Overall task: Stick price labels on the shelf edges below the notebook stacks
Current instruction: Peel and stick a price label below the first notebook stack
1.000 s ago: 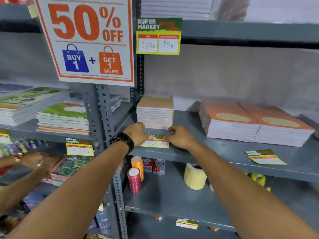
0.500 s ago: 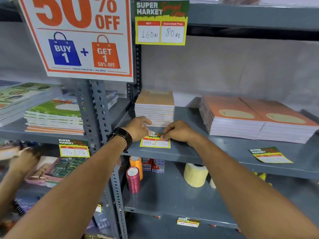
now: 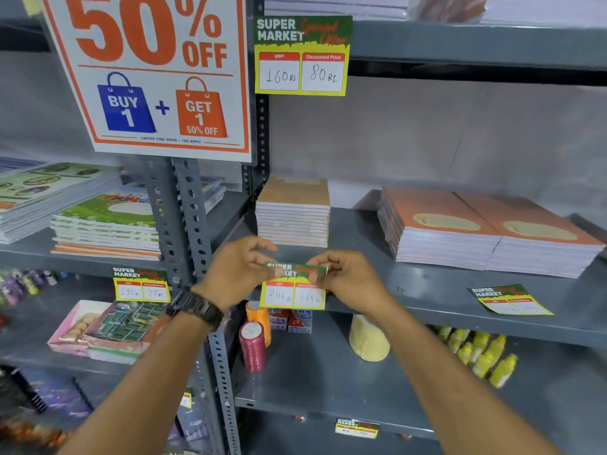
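Note:
A green, red and yellow price label (image 3: 293, 292) hangs at the front edge of the grey shelf (image 3: 427, 310), right below a small stack of tan notebooks (image 3: 293, 213). My left hand (image 3: 238, 272) pinches the label's upper left corner. My right hand (image 3: 348, 277) pinches its upper right corner. The label's top strip is partly hidden by my fingers. A second loose label (image 3: 510, 298) lies flat on the same shelf, in front of two stacks of orange notebooks (image 3: 486, 231).
A large 50% OFF poster (image 3: 154, 77) and a fixed price label (image 3: 302, 55) hang above. Another label (image 3: 141, 285) sits on the left shelf edge under green notebooks (image 3: 108, 224). Thread spools (image 3: 253, 344), a tape roll (image 3: 368, 339) and yellow bottles (image 3: 479, 353) fill the lower shelf.
Both hands have slid down from the shelf top to the label's upper corners, and more of the label now shows. The other person's hands at the far left have left the view.

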Motion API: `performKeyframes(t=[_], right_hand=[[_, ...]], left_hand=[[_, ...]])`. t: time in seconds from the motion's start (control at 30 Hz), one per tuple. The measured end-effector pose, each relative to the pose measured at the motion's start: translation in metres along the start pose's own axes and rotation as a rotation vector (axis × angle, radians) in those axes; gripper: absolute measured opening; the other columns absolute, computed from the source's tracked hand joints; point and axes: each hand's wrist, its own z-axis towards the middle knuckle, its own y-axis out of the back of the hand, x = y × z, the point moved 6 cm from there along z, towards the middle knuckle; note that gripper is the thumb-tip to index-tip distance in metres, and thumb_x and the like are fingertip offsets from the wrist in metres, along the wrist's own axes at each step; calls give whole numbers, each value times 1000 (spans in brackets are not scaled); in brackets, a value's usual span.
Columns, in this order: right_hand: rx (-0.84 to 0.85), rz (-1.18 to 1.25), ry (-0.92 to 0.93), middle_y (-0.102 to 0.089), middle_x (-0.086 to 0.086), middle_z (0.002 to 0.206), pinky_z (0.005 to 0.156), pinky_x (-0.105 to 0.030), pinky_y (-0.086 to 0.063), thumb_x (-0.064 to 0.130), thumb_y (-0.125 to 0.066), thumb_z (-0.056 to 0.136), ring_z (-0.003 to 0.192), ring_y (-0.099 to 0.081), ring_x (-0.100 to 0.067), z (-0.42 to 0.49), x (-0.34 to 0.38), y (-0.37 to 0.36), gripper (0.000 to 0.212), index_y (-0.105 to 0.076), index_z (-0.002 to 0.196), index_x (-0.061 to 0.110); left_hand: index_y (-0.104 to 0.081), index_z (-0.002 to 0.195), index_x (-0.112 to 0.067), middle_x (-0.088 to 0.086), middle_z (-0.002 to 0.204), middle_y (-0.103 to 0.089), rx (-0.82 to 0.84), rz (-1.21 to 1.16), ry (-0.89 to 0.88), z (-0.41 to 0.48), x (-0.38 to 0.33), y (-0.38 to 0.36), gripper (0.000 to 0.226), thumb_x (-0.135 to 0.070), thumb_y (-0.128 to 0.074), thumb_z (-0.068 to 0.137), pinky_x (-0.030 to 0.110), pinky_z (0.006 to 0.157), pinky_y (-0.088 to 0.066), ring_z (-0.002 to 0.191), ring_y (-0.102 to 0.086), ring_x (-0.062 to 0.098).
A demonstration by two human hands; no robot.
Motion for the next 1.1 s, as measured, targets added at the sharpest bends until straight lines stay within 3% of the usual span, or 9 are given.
performKeyframes(t=[0.13,0.27,0.4,0.6,0.83,1.1], right_hand=[[-114,-117,64,-75,-5,84,65,-31,-53,10,-73,83,64,-59,-10,-33,-20,-15,17,-74,85,27],[-181,-214,78,-75,8,82,67,-23,-56,15,-73,84,66,-63,0,-46,-31,-25,11,-75,90,25],[-240,-241,83,-76,10,80,73,-35,-60,17,-74,83,73,-69,-6,-46,-37,-28,9,-74,88,25],[-297,-401,112,-75,8,85,72,-35,-59,24,-73,84,76,-68,-10,-43,-36,-29,6,-74,91,24],[-331,-477,150,-73,2,87,70,-31,-57,20,-73,84,75,-65,-13,-44,-31,-32,4,-73,88,19],[-394,-555,110,-68,1,77,63,-34,-53,22,-72,82,67,-61,-18,-40,-28,-31,14,-63,74,16]], left_hand=[[-66,93,-25,-1,83,-75,-93,9,31,-30,22,-9,29,-14,-82,72,30,70,-58,76,-71,13],[-68,88,-22,-2,81,-74,-165,12,-4,-39,36,-14,24,-11,-82,72,18,63,-55,72,-70,8],[-69,84,-22,-8,78,-73,-233,81,-25,-39,42,-15,21,-13,-83,70,13,67,-54,72,-68,3],[-69,87,-19,-10,77,-70,-248,232,-75,-37,39,-21,17,-14,-80,74,5,64,-46,70,-63,-2],[-69,89,-17,-4,82,-73,-249,348,-129,-30,36,-22,15,-15,-77,76,9,67,-45,74,-65,7],[-65,89,-20,-3,86,-70,-257,450,-215,-28,38,-24,15,-18,-75,79,33,71,-57,74,-64,10]])
